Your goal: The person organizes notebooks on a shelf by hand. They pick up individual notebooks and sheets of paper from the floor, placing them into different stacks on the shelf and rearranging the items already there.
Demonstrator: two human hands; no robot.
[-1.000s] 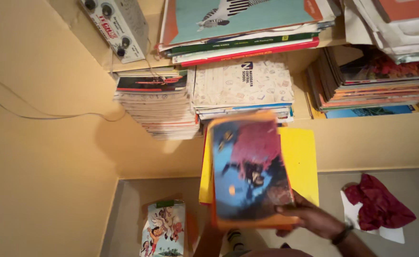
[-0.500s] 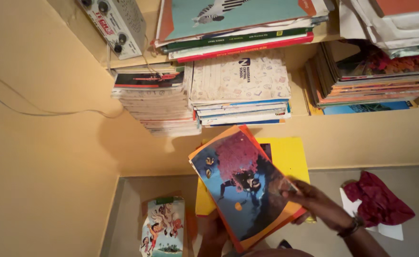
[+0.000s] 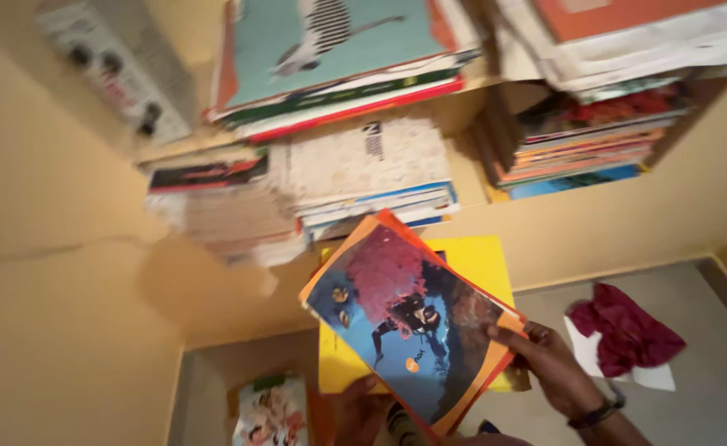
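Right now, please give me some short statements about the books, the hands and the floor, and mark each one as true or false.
1. The right hand grips the edge of an orange-bordered book with a diver picture. True.
2. The left hand rests on the shelf. False: it is at the lower end of that book.
3. A yellow book lies behind the diver book. True.
4. A dark red cloth lies on the floor. True.
5. The shelves hold only one book. False: several stacks of books fill them.
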